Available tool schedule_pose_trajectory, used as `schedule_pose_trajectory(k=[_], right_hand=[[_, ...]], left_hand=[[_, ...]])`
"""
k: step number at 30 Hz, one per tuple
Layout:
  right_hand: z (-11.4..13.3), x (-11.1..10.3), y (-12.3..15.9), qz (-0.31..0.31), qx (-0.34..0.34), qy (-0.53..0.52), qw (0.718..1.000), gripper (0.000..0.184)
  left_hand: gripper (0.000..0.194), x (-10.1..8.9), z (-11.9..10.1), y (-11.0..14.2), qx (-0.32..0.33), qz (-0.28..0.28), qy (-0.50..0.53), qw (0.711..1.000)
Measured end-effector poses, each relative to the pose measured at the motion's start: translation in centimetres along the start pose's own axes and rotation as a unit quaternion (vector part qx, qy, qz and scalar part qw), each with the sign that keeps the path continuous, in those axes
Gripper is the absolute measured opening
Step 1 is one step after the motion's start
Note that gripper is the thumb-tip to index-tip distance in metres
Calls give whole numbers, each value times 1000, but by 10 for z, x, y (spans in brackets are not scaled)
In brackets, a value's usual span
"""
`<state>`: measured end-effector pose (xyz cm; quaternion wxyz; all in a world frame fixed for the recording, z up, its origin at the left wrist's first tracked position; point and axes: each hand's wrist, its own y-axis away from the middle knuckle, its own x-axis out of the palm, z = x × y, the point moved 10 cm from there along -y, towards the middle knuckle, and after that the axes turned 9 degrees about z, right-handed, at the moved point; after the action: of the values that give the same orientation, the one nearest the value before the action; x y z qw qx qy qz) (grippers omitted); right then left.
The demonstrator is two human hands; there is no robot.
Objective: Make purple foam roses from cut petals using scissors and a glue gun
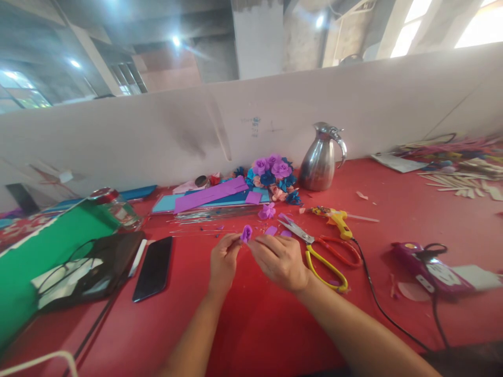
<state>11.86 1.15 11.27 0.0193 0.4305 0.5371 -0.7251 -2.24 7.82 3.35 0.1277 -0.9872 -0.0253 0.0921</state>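
A small purple paper flower (246,233), rolled in the middle, is held up between my two hands over the red table. My left hand (225,259) pinches it from the left. The fingers of my right hand (280,259) are closed at its right side, their tips touching the paper. Just beyond lie a finished-looking purple paper flower (267,211) and loose purple petals (271,230). Scissors (314,243) with one yellow and one red handle lie beside my right hand. Behind them rests a yellow glue gun (341,222).
Purple paper strips (212,193) and a heap of paper flowers (273,173) lie at the back by a steel jug (322,159). A phone (154,268), black bag (106,267) and glass jar (120,209) are left. A magenta box (432,269) with cables sits right.
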Motion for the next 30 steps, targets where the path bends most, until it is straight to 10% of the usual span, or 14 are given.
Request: schedule_pose_trajectory(k=[14, 30], right_hand=[[-14, 0, 2, -53, 125, -83, 987, 13], [11, 2, -1, -4, -6, -23, 1000, 19]], left_hand=[[15, 6, -3, 1, -12, 9, 45, 999], [17, 2, 12, 1, -40, -4, 63, 997]])
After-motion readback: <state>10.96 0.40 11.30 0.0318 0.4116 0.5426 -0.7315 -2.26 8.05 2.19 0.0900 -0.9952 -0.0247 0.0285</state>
